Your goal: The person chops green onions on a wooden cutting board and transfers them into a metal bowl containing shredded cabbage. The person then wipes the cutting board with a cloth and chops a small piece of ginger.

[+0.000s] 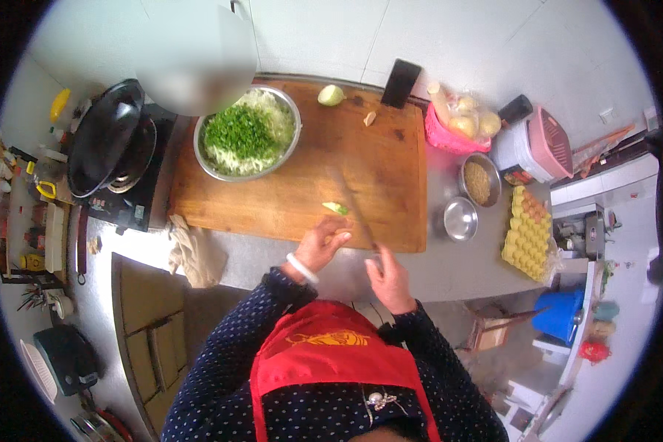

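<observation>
My right hand [389, 279] grips the handle of a kitchen knife [356, 207], whose blurred blade points away over the wooden cutting board [243, 207]. My left hand [320, 246], with a white bracelet at the wrist, is at the board's near edge; its fingers are blurred, and whether they hold anything is unclear. Just beyond its fingertips lies a small green and white vegetable piece [336, 208]. A metal bowl [295, 141] on the board's left holds chopped greens [240, 130] over pale shreds. A pale green vegetable piece [331, 95] and a small tan piece [369, 118] lie towards the back.
A black wok [102, 138] is at the left by the cooktop [119, 210]. A beige cloth [196, 254] lies near the board's left corner. To the right are a pink basket [453, 141], a bowl of brown grains [478, 182], an empty-looking metal bowl [460, 219] and an egg tray [525, 243].
</observation>
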Motion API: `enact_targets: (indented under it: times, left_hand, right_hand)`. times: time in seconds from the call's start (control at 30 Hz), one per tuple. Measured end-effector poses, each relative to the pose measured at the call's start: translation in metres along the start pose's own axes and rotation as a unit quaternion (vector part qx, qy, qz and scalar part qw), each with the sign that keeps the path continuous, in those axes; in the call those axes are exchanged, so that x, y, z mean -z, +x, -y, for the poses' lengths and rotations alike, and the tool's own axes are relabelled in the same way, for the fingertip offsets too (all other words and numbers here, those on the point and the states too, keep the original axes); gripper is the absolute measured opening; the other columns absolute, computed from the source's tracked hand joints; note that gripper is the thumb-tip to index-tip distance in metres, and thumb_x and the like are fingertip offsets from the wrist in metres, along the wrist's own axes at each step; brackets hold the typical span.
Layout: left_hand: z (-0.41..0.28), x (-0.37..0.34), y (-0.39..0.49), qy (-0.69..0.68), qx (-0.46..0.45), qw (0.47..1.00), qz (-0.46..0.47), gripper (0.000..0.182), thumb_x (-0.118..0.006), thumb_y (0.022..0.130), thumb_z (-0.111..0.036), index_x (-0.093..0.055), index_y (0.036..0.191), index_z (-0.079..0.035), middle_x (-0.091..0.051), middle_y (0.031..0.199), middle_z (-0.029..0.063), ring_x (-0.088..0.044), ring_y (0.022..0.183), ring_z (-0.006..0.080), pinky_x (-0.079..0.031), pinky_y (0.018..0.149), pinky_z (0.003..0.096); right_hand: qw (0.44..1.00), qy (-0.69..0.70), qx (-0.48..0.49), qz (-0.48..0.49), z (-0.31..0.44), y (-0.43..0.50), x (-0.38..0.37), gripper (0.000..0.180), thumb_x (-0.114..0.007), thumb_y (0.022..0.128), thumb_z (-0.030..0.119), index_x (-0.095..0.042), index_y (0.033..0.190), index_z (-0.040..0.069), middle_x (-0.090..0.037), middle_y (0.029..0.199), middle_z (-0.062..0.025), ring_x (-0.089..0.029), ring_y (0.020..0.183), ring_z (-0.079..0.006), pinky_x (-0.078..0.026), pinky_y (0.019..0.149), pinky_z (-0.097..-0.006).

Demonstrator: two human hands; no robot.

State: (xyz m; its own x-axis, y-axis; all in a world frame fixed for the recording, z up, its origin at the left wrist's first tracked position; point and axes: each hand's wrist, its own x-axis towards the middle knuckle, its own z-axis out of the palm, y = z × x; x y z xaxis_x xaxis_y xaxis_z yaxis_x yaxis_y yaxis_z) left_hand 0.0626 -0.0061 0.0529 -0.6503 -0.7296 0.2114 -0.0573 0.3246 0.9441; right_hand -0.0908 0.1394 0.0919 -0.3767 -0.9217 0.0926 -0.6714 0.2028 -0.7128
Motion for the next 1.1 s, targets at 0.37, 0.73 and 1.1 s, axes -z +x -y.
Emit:
enact_targets:
  times: [0.37, 0.73, 1.1]
  left_hand:
    - [0.076, -0.012, 0.012, 0.354, -0.119, 0.924, 0.079, 0.030, -0.063, 0.080, -0.008, -0.065, 0.110, -0.009, -0.058, 0.113, 0.0125, -0.051, 0.113, 0.0339, -0.049, 0.094, 0.0412]
    - [0.050, -0.004, -0.032, 0.368, -0.097, 0.925, 0.007, 0.043, -0.059, 0.071, -0.001, -0.058, 0.114, -0.002, -0.057, 0.120, 0.0132, -0.053, 0.115, 0.0352, -0.047, 0.097, 0.0423]
    - [0.049, -0.001, -0.031, 0.348, -0.058, 0.934, -0.050, 0.034, -0.059, 0.075, 0.000, -0.061, 0.108, -0.004, -0.061, 0.110, 0.0132, -0.059, 0.098, 0.0317, -0.051, 0.079, 0.0396]
  right_hand:
    - [0.985, 0.134, -0.076, -0.082, -0.046, -0.009, 0.044, 0.015, -0.060, 0.094, 0.010, -0.049, 0.095, 0.000, -0.054, 0.060, -0.0088, -0.052, 0.050, -0.0166, -0.041, 0.048, -0.0312]
    - [0.980, -0.109, 0.099, 0.135, -0.017, 0.044, 0.041, 0.016, -0.059, 0.091, 0.015, -0.048, 0.088, 0.004, -0.060, 0.067, -0.0208, -0.060, 0.063, -0.0420, -0.045, 0.052, -0.0508]
    - [0.963, -0.153, 0.091, 0.200, -0.011, 0.054, 0.051, 0.015, -0.058, 0.090, 0.015, -0.048, 0.087, 0.004, -0.061, 0.070, -0.0220, -0.062, 0.068, -0.0426, -0.048, 0.057, -0.0512]
